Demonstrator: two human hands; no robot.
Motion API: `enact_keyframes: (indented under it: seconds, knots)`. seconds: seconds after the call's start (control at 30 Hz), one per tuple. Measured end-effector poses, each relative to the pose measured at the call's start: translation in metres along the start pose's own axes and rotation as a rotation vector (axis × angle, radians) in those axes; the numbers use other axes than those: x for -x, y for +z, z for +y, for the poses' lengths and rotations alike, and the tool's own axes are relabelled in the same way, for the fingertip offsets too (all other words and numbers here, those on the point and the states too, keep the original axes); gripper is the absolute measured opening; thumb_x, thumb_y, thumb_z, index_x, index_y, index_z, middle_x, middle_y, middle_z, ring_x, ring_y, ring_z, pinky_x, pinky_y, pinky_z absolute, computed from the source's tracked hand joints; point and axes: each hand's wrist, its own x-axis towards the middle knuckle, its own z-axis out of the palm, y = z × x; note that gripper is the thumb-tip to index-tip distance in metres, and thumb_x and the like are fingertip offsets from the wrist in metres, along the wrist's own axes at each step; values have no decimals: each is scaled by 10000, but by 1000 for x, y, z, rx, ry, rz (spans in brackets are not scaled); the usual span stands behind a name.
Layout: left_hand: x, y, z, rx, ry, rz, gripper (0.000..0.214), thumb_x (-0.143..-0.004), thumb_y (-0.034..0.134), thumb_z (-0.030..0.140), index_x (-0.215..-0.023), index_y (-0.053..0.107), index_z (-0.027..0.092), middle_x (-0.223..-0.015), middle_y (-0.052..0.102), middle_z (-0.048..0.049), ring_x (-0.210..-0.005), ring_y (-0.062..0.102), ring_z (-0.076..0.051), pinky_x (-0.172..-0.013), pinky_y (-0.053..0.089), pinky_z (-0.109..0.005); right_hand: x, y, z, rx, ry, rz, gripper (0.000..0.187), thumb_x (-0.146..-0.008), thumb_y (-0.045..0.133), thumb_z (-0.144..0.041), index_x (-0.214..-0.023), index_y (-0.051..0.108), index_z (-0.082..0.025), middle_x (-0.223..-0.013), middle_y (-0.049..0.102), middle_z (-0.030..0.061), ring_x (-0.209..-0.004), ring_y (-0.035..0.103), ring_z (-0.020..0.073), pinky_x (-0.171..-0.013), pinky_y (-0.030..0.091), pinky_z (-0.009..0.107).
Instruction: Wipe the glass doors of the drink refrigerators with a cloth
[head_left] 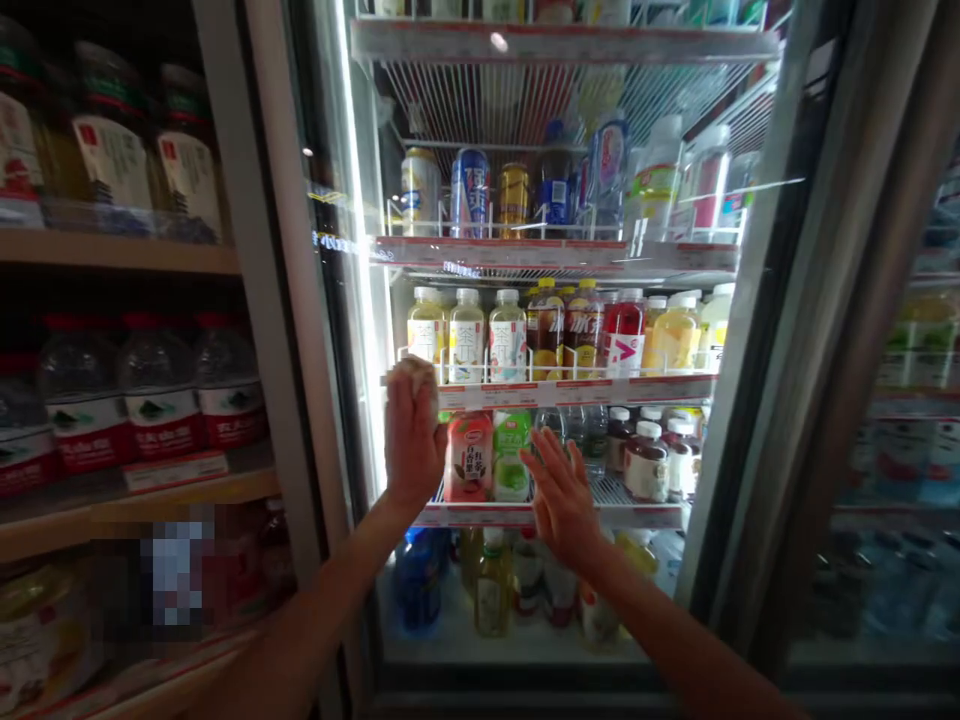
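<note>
I face an open drinks fridge with lit wire shelves. My left hand is raised at the left end of a middle shelf rail, fingers closed round a pale object at its top; I cannot name it. My right hand is open, fingers spread, reaching toward the shelf below, just right of a pink-labelled bottle and a green-labelled bottle. Small dark bottles with white caps stand further right on that shelf.
Cans stand on an upper shelf, tea and juice bottles on the one below. Bottles fill the fridge floor. The open glass door hangs at right. Wooden shelves at left hold water bottles.
</note>
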Motion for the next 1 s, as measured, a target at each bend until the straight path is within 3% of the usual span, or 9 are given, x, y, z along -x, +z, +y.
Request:
enact_keyframes:
  seconds: [0.13, 0.23, 0.37, 0.47, 0.53, 0.63, 0.83, 0.9, 1.0]
  knots:
    - [-14, 10, 20, 125, 81, -102, 647, -923, 359, 255, -1466, 16, 177, -1548, 96, -116, -1421, 81, -242, -1128, 265, -440, -47, 12, -24, -173, -89, 72, 608, -848, 317, -89, -1441, 244, -203, -1464, 370, 78, -1389, 263, 168, -1109, 320, 412]
    - [0, -1, 4, 107, 76, -169, 666, -919, 357, 336, -1465, 27, 144, -1540, 126, -136, -1418, 98, -249, -1137, 228, -455, -73, 31, -38, -152, -33, 30, 486, -888, 325, -156, -1372, 372, -137, -1418, 432, 116, -1369, 302, 166, -1080, 361, 380]
    - [22, -19, -31, -52, 70, -232, 760, -882, 410, 457, -1465, 49, 130, -1518, 160, -184, -1410, 114, -292, -1129, 143, -531, -84, 59, -47, 29, -46, -94, 408, -901, 427, -273, -1304, 465, -220, -1461, 385, 64, -1398, 226, 213, -1133, 186, 525]
    - [25, -24, -36, -99, 49, -216, 733, -892, 410, 436, -1466, 60, 142, -1507, 201, -181, -1409, 141, -270, -1126, 164, -510, -83, 65, -41, 142, -84, 1, 350, -904, 438, -262, -1246, 513, -262, -1440, 423, 1, -1421, 140, 169, -1156, -16, 525]
    - [23, -25, -32, -106, 48, -200, 730, -895, 408, 441, -1466, 60, 147, -1506, 211, -177, -1408, 153, -266, -1121, 183, -505, -74, 53, -24, 204, -97, 68, 306, -909, 426, -251, -1182, 562, -267, -1405, 470, -14, -1416, 159, 155, -1158, -58, 494]
    - [20, -25, -27, -104, 47, -228, 710, -904, 370, 463, -1467, 66, 154, -1511, 203, -168, -1409, 151, -270, -1117, 192, -509, -42, 10, 27, 298, -24, 135, 311, -895, 410, -217, -1144, 595, -234, -1364, 514, 40, -1377, 287, 187, -1155, 78, 490]
    - [24, -18, -18, -89, -46, -205, 702, -917, 276, 497, -1466, 24, 139, -1527, 137, -167, -1416, 105, -279, -1129, 128, -530, 19, -77, 141, 519, 499, 337, 412, -887, 369, -249, -1242, 550, -144, -1428, 399, 182, -1307, 395, 308, -1035, 269, 598]
    - [22, -16, -11, -78, -87, -190, 716, -913, 254, 522, -1465, 35, 122, -1528, 129, -177, -1416, 95, -289, -1128, 122, -538, 15, -78, 144, 490, 592, 400, 462, -894, 330, -252, -1308, 488, -122, -1456, 344, 199, -1332, 349, 331, -1004, 302, 610]
    - [11, -14, 1, -71, -136, -180, 726, -905, 262, 535, -1463, 79, 108, -1521, 151, -192, -1414, 114, -299, -1125, 131, -543, -7, -55, 112, 401, 473, 336, 506, -901, 323, -230, -1406, 356, -196, -1496, 296, 133, -1380, 267, 293, -1025, 315, 570]
